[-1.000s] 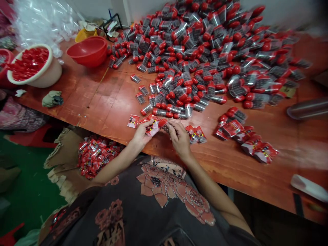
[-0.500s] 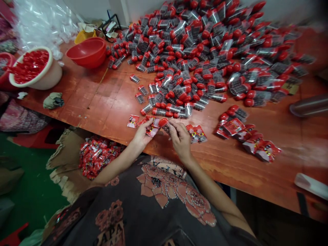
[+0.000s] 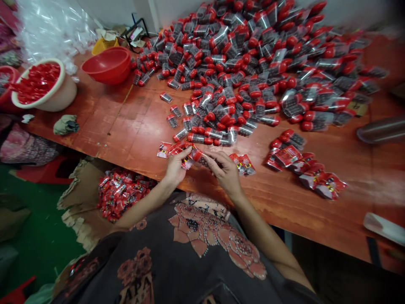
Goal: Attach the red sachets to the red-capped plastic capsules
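My left hand [image 3: 175, 168] pinches a small red printed packet [image 3: 184, 154] at the near edge of the wooden table [image 3: 126, 122]. My right hand [image 3: 225, 171] grips a clear tube with a red cap [image 3: 200, 157], the cap end pushed against the packet's mouth. More flat red packets [image 3: 242, 164] lie just right of my right hand, and one packet [image 3: 164, 150] lies left of my left hand. A huge pile of red-capped tubes [image 3: 249, 63] covers the far half of the table.
A heap of filled red packets [image 3: 303, 169] lies to the right. A red bowl [image 3: 109, 64] and a white bowl of red caps [image 3: 39, 86] stand at the far left. A torn cardboard box of packets [image 3: 118, 192] sits below the table edge.
The tube in my right hand has slid leftward toward the packet in my left hand. The view shifted slightly.
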A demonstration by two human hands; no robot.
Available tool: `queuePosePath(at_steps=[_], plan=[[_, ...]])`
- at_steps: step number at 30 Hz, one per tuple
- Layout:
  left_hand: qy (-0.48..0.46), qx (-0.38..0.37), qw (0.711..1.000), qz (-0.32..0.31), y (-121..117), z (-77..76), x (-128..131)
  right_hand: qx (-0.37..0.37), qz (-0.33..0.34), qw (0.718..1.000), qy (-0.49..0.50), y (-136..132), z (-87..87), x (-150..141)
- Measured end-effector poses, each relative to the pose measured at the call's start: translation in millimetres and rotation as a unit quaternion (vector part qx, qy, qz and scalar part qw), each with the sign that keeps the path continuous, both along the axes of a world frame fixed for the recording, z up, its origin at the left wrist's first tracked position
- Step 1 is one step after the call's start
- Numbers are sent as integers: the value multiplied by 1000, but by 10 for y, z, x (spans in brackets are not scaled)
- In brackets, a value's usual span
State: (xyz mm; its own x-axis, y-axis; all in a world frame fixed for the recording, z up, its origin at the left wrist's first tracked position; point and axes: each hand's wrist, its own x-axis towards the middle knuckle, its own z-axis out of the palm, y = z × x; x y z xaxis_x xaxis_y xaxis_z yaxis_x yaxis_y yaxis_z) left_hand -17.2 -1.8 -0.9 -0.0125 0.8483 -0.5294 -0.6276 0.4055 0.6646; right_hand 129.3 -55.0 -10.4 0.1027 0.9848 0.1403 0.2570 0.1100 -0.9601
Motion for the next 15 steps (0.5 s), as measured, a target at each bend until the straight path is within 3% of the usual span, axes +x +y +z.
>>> queuePosePath(at_steps=[9,15], plan=[[28,47,999,-2,-5,114,11,2,2,1000,-7,2,50,35],[43,80,996,-20,-87,92,21,-16,-60,998,30,-48,21,-69]])
